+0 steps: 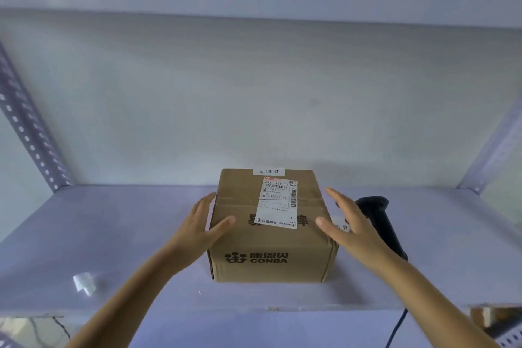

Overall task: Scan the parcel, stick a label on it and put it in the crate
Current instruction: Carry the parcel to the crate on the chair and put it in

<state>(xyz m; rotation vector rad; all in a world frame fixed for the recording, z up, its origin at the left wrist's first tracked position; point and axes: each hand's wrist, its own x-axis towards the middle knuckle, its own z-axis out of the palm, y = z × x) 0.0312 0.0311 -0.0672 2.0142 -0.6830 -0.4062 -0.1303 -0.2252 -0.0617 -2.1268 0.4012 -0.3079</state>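
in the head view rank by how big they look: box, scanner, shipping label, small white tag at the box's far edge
1. box: by far the largest.
2. scanner: partly hidden behind the right hand, so its rank over the label is unsure.
3. shipping label.
4. white tag: smallest.

head view, close, facing down at shelf [113, 234]

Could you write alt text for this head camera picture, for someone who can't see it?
A person's left hand and right hand, both open, reach around a brown cardboard parcel on a pale shelf; the left touches its side, the right hovers close. A white shipping label is on top, and a black handheld scanner lies to its right.
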